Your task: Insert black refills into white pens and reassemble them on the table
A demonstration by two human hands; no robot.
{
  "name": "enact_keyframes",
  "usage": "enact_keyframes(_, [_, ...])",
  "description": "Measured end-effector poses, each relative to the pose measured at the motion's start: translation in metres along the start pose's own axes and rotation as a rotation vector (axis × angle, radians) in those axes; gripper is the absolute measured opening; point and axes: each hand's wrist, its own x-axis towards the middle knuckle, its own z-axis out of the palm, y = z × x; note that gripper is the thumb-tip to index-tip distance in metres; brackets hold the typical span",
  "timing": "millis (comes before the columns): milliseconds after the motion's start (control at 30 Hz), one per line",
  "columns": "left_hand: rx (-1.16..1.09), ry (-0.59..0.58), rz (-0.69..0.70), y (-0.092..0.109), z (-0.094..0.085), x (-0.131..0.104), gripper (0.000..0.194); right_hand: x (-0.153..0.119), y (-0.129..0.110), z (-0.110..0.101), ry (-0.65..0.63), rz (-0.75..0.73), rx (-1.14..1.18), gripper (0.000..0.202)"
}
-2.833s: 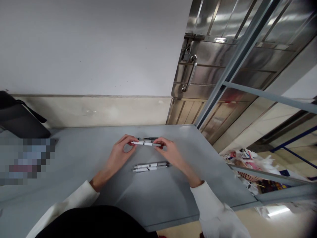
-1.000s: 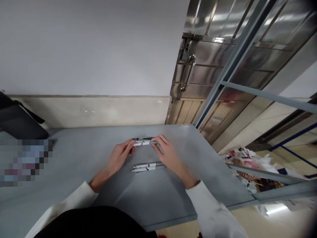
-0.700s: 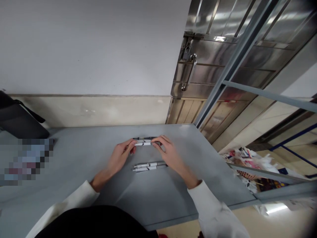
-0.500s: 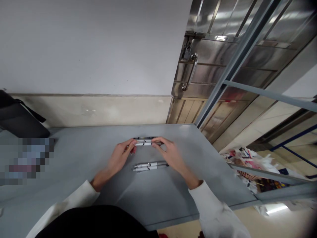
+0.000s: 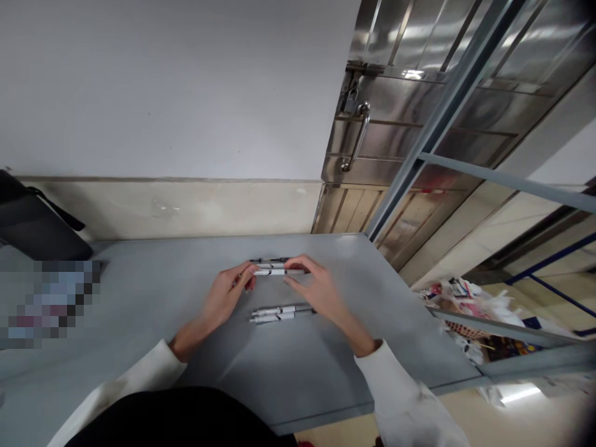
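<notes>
The left hand [image 5: 228, 290] pinches one end of a slim white-and-grey plastic-looking pen [image 5: 272, 272] near the far edge of the flat grey tabletop [image 5: 153, 264], but the right hand's [image 5: 321, 290] fingers stand parted around the other, so it could swing into the slender dark pen [image 5: 270, 259] beyond.

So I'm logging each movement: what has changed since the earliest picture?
The right hand has opened around the white pen it was pinching. The pen has turned from slightly slanted to about level alongside the far pens. The left hand still holds the pen's left end; the near pens and black case stayed put.
</notes>
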Motion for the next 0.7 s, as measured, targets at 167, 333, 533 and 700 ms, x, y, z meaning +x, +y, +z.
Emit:
enact_keyframes(167, [-0.008,0.002,0.001,-0.0012,0.0003,0.0,0.049,-0.0005,-0.001,-0.0007,-0.012,0.019,0.025,0.009])
enact_keyframes(333, [-0.012,0.007,0.011,-0.0022,0.0003,-0.0004,0.05,-0.0003,-0.0029,-0.0004,-0.011,0.019,0.039,0.009])
enact_keyframes(533, [-0.013,0.021,0.001,-0.006,0.0007,-0.0008,0.052,0.0002,0.0003,0.0019,0.036,-0.065,0.036,0.006])
enact_keyframes(700, [-0.057,0.043,-0.038,-0.0103,0.0002,-0.0003,0.057,0.0009,0.0009,0.0012,0.034,-0.131,0.089,0.007])
